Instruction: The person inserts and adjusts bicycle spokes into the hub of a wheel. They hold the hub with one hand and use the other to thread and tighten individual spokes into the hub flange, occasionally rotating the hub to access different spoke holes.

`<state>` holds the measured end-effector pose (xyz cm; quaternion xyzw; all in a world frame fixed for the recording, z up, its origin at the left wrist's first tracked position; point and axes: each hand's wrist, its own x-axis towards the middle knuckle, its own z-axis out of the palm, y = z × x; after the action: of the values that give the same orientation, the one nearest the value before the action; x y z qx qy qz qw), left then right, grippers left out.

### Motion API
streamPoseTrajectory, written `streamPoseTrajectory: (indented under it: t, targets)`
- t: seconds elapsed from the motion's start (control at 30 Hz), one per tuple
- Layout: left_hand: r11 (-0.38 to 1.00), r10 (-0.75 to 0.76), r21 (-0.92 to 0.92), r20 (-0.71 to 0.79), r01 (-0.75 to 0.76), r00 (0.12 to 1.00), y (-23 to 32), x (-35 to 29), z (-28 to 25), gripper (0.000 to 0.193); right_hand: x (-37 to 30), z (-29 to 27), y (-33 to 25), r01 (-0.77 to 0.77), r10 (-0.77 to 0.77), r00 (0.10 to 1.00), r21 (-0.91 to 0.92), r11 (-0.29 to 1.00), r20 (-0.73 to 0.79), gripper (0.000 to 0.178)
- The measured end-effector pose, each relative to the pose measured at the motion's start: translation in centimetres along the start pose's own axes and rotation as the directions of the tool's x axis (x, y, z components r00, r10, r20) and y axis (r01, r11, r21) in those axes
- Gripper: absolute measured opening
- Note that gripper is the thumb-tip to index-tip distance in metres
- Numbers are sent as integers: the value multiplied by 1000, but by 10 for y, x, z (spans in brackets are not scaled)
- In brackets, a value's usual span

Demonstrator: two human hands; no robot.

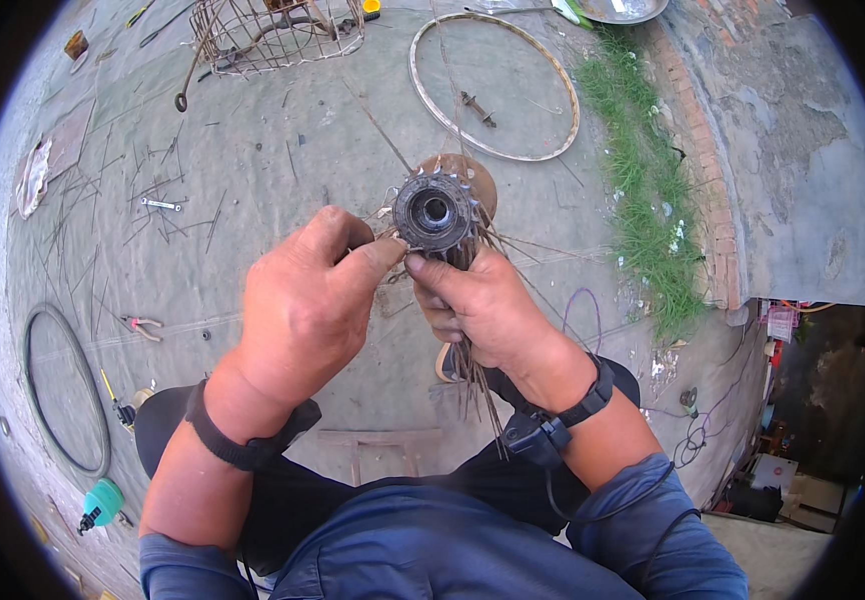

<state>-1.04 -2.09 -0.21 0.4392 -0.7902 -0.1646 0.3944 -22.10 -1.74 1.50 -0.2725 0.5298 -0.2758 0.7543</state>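
One toothed hub (435, 210) was above the ground (338, 165), your right hand (493, 305) clutched many spokes (471, 372), your left hand (308, 285) pinched at the hub's edge, on what unclear, one rim (545, 158) lay toward the far edge

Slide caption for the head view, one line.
Left hand at a toothed hub, right hand gripping its spokes, a bare rim lying beyond.

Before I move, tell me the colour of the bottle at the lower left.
The bottle is teal green, best seen in the head view.
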Motion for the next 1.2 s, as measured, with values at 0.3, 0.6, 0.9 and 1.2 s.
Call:
streamPoseTrajectory:
  t: [0.3, 0.6, 0.9, 1.2]
  targets:
    - [1000, -9, -23, -2, 9, 1000, 4, 1, 5, 35, 0, 1, -1, 0, 0, 1000, 1, 1000, -1, 19]
    - [998, -28, -60, -12, 27, 1000, 7, 1, 8, 35, 4, 8, 4, 19, -17, 999, 43, 999, -35, 17]
    - [995, -67, -75, -13, 66, 998, 10, 0, 12, 34, 3, 10, 1, 24, -26, 995, -15, 1000, -92, 12]
    - [987, -113, -115, -28, 109, 993, 12, -5, 17, 31, 4, 12, 1, 61, -68, 987, -51, 997, -143, 15]
